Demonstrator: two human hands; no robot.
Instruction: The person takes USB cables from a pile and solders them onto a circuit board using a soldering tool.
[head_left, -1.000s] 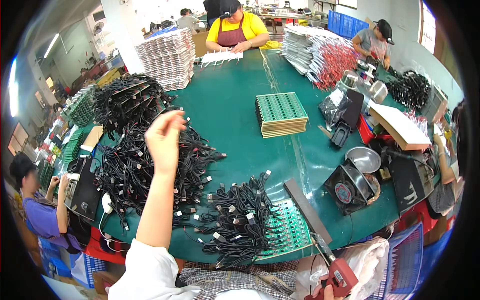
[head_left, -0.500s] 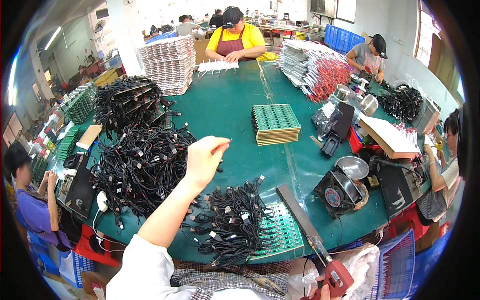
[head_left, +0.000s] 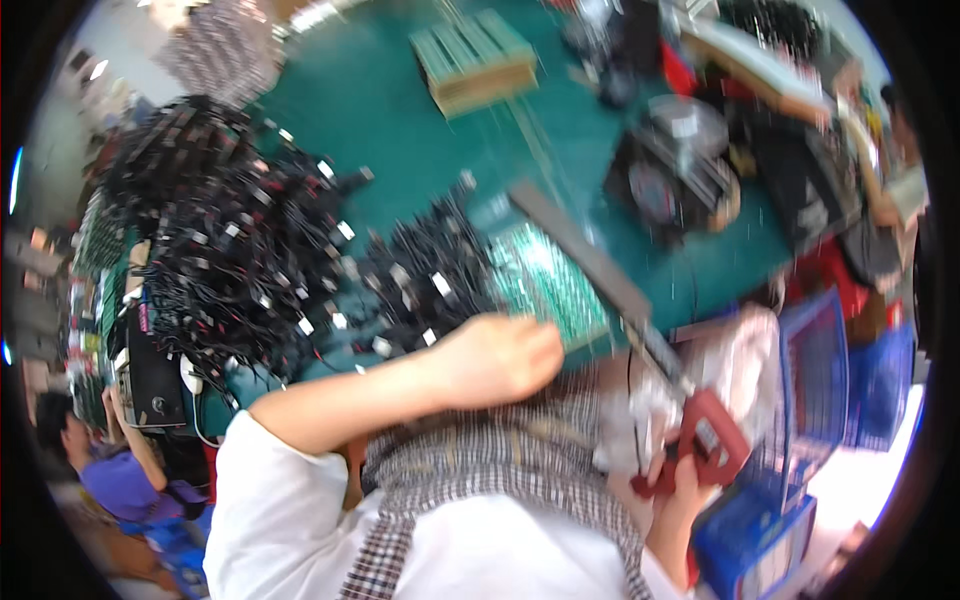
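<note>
My left hand [head_left: 505,360] is closed, fingers curled and smeared by motion, just in front of the green circuit board panel [head_left: 552,280] at the table edge. Whatever it may pinch is hidden. Black USB cables [head_left: 425,275] lie bunched over the panel's left side. Low on the right, my right hand [head_left: 683,490] grips the handle of a red pistol-shaped soldering gun [head_left: 718,445]. Its metal barrel points up and left, toward a long dark flat bar [head_left: 585,250] along the panel's right edge.
A large heap of black cables [head_left: 240,250] covers the table's left. Stacked circuit boards [head_left: 475,90] stand farther back. To the right are a small black fan [head_left: 655,190] and blue crates [head_left: 815,345]. A co-worker in purple [head_left: 125,480] sits at far left.
My left hand has come down and right, from above the cables to the table edge by the panel. The soldering gun stays in my right hand. The whole view has shifted and blurred.
</note>
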